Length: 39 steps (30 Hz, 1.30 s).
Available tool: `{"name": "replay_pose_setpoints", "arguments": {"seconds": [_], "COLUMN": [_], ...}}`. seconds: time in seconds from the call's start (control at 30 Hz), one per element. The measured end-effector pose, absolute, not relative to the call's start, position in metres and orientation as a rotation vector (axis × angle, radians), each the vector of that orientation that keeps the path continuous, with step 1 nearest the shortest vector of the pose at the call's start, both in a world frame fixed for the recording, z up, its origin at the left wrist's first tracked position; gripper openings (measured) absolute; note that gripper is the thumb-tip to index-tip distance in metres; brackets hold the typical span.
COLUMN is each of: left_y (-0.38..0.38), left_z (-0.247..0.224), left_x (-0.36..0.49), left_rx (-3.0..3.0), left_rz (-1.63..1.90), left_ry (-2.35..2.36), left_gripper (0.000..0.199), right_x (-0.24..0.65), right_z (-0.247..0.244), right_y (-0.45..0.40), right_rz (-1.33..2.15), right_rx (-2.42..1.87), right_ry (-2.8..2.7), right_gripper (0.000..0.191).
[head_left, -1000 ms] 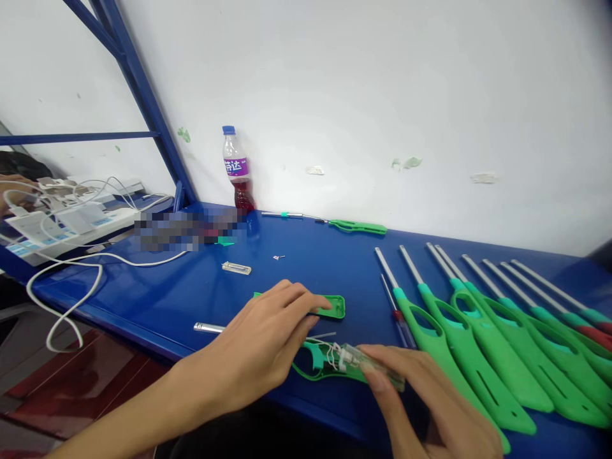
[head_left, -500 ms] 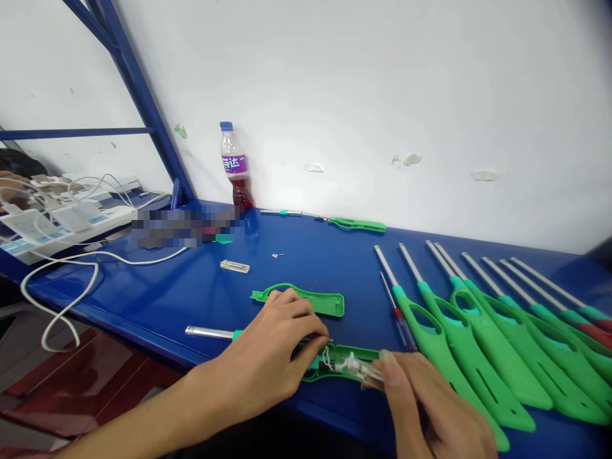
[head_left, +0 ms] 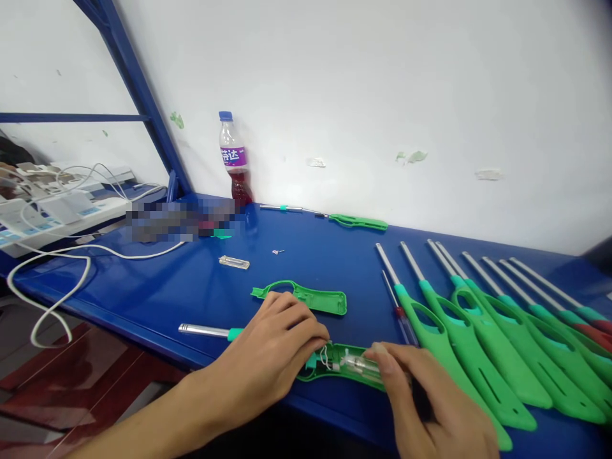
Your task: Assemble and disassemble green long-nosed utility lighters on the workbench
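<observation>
An opened green gas lighter (head_left: 351,350) lies at the table's front edge, its metal tube (head_left: 203,330) pointing left. My left hand (head_left: 272,344) is closed over its middle, thumb and fingertips pinched near the trigger; exactly what they pinch is hidden. With thumb and fingers my right hand (head_left: 430,401) grips a clear fuel tank (head_left: 361,365), which lies within the handle half. A thin white tube (head_left: 325,358) loops near the tank's left end. Just behind my left hand rests the other green shell half (head_left: 327,301), inner side up.
Several assembled green lighters (head_left: 478,344) lie in a row on the right, beside a screwdriver (head_left: 401,315). A clear tank (head_left: 234,262), a tiny part (head_left: 277,252) and another lighter (head_left: 358,222) lie farther back. A drink bottle (head_left: 234,159) stands by the wall; a white cable (head_left: 86,268) runs left.
My right hand has moved slightly left and up, and the clear tank now sits lower inside the green shell. My left hand stays on the lighter. The view has shifted a little.
</observation>
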<state>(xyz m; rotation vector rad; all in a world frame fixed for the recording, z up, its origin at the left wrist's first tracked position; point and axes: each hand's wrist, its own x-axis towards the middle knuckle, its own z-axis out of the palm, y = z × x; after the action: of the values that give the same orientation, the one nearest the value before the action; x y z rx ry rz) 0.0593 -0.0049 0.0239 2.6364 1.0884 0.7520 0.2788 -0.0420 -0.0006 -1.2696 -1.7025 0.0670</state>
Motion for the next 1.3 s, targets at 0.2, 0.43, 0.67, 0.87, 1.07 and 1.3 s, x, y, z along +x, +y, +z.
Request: {"name": "replay_pose_setpoints", "arguments": {"seconds": [0.2, 0.43, 0.67, 0.87, 1.07, 1.3], "left_y": [-0.009, -0.010, -0.009, -0.008, -0.010, -0.009], "left_z": [0.023, 0.020, 0.020, 0.019, 0.019, 0.019], "left_x": [0.059, 0.060, 0.059, 0.060, 0.060, 0.060], "left_rx": [2.635, 2.619, 2.601, 2.617, 2.609, 2.615], "left_rz": [0.768, 0.825, 0.840, 0.844, 0.835, 0.845], "left_ry": [1.099, 1.097, 1.093, 1.079, 1.088, 1.088], "left_gripper": [0.020, 0.019, 0.013, 0.014, 0.015, 0.015], "right_x": [0.281, 0.280, 0.280, 0.280, 0.279, 0.280], "right_z": [-0.001, 0.002, 0.002, 0.002, 0.001, 0.001], "right_y": [-0.028, -0.034, -0.033, -0.033, -0.034, -0.033], "right_rz": [-0.086, -0.099, -0.106, -0.091, -0.071, -0.063], "right_rx": [-1.203, -1.257, -1.268, -1.290, -1.314, -1.296], "right_ry": [-1.911, -1.874, -1.859, -1.855, -1.835, -1.865], "right_gripper": [0.021, 0.026, 0.023, 0.023, 0.024, 0.022]}}
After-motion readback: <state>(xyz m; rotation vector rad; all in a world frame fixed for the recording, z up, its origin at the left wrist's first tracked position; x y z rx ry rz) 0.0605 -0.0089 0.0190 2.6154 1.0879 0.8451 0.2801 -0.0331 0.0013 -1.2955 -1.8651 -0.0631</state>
